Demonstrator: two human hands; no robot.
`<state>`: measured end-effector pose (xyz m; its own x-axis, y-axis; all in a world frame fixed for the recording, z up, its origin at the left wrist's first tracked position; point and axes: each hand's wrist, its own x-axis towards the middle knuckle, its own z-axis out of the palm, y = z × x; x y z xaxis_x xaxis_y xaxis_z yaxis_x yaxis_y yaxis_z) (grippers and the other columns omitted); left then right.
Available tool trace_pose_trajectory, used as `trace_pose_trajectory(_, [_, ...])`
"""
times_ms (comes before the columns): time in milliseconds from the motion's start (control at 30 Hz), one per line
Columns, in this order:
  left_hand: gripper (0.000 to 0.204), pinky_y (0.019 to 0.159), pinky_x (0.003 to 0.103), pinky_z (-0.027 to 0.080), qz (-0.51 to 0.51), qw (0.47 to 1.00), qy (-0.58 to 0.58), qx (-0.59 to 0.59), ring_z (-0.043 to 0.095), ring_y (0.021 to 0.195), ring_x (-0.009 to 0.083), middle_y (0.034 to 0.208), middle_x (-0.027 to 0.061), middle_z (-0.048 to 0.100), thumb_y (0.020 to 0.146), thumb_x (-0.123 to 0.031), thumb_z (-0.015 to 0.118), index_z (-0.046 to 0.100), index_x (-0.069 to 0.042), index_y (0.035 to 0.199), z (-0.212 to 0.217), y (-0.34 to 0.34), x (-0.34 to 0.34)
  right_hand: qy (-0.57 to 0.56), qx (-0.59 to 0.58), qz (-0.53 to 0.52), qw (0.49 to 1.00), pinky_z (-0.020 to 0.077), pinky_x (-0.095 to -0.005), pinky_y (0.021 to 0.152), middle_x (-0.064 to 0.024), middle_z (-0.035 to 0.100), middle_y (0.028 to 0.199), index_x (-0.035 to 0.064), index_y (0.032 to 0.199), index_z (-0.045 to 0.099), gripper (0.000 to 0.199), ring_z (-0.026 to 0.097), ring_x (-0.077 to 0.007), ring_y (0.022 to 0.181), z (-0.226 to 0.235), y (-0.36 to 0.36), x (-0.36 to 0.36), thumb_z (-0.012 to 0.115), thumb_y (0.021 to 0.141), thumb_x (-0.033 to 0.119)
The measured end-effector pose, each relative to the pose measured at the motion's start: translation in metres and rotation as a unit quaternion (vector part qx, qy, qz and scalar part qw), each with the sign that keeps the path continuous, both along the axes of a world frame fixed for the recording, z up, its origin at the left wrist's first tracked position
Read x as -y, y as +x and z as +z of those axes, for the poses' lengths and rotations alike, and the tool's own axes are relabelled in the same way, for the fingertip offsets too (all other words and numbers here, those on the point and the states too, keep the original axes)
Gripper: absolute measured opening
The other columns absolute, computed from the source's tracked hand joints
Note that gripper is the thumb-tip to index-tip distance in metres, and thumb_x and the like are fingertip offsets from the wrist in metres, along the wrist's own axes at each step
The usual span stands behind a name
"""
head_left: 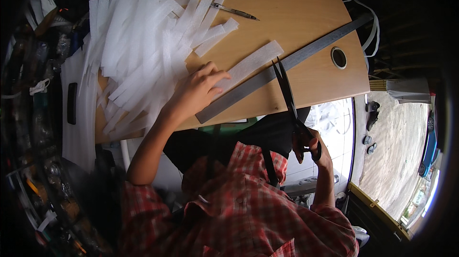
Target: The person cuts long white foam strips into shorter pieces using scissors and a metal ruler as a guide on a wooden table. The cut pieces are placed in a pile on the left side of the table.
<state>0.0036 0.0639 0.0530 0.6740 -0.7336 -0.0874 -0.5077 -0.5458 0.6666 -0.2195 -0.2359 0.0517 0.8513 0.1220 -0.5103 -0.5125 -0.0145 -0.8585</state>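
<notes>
A white foam strip (255, 62) lies slantwise on the wooden table, alongside a long grey metal ruler (253, 85). My left hand (203, 84) rests over the strip's near end, its fingers stretched out and partly spread. In my right hand (308, 144) are black scissors (288, 89), gripped by their handles beyond the table's front edge. Their blades point away from me, slightly parted, and the tips reach over the ruler near the strip's far end. To the left of my left hand spreads a large heap of white foam strips (138, 41).
A pen (235, 11) lies beside the heap on the table (296, 13). Towards the table's right edge is a round cable hole (338, 58). The ruler's far end juts past that edge, near a hanging white strip (377, 27). A black phone-like object (72, 104) lies far left.
</notes>
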Motion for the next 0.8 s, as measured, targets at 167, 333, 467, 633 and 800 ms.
trace_pose_trajectory(167, [0.032, 0.081, 0.043, 0.05, -0.003, 1.0, -0.003, 0.021, 0.064, 0.09, 0.0338, 0.103, 0.0129, 0.058, 0.087, -0.001, 0.071, 0.066, -0.006, 0.118, 0.004, -0.013, -0.014, -0.002, -0.008, 0.003, 1.0, 0.0457, -0.0248, 0.047, -0.0048, 0.057, 0.068, -0.0098, 0.12, 0.053, 0.124, 0.059, -0.0121, 0.052, 0.0, 0.002, 0.0, 0.048, 0.061, 0.1])
trace_pose_trajectory(333, [0.034, 0.083, 0.044, 0.049, 0.009, 1.0, 0.021, 0.004, 0.062, 0.093, 0.0336, 0.104, 0.0121, 0.058, 0.085, 0.0, 0.071, 0.065, -0.005, 0.118, 0.013, -0.019, -0.02, -0.026, 0.009, -0.005, 1.0, 0.0429, -0.0227, 0.044, -0.0044, 0.056, 0.061, -0.0042, 0.096, 0.054, 0.111, 0.059, -0.0117, 0.047, 0.005, 0.002, -0.001, 0.043, 0.063, 0.101])
trace_pose_trajectory(467, [0.033, 0.084, 0.043, 0.05, -0.017, 0.999, 0.027, 0.035, 0.061, 0.097, 0.0326, 0.107, 0.0106, 0.058, 0.085, -0.001, 0.071, 0.065, -0.005, 0.117, 0.015, -0.014, -0.018, -0.045, 0.018, -0.025, 0.999, 0.0426, -0.0218, 0.044, -0.0044, 0.056, 0.059, -0.0008, 0.083, 0.054, 0.104, 0.059, -0.0113, 0.045, 0.012, 0.004, -0.003, 0.041, 0.064, 0.101])
trace_pose_trajectory(633, [0.029, 0.09, 0.043, 0.049, -0.023, 0.997, -0.025, 0.064, 0.059, 0.104, 0.0333, 0.11, 0.0112, 0.058, 0.089, -0.008, 0.069, 0.064, -0.005, 0.118, 0.01, -0.008, 0.012, -0.007, 0.0, 0.002, 1.0, 0.0446, -0.0253, 0.047, -0.0051, 0.057, 0.068, -0.0119, 0.125, 0.054, 0.124, 0.058, -0.0118, 0.051, 0.004, 0.0, 0.009, 0.05, 0.066, 0.097])
trace_pose_trajectory(800, [0.037, 0.094, 0.045, 0.046, 0.053, 0.987, -0.059, 0.138, 0.057, 0.108, 0.0355, 0.111, 0.0154, 0.058, 0.09, -0.012, 0.07, 0.06, -0.001, 0.124, -0.014, -0.007, 0.061, -0.018, 0.012, 0.017, 1.0, 0.0442, -0.0259, 0.047, -0.0048, 0.056, 0.067, -0.0108, 0.115, 0.057, 0.117, 0.057, -0.0121, 0.051, 0.002, -0.004, 0.008, 0.051, 0.068, 0.096])
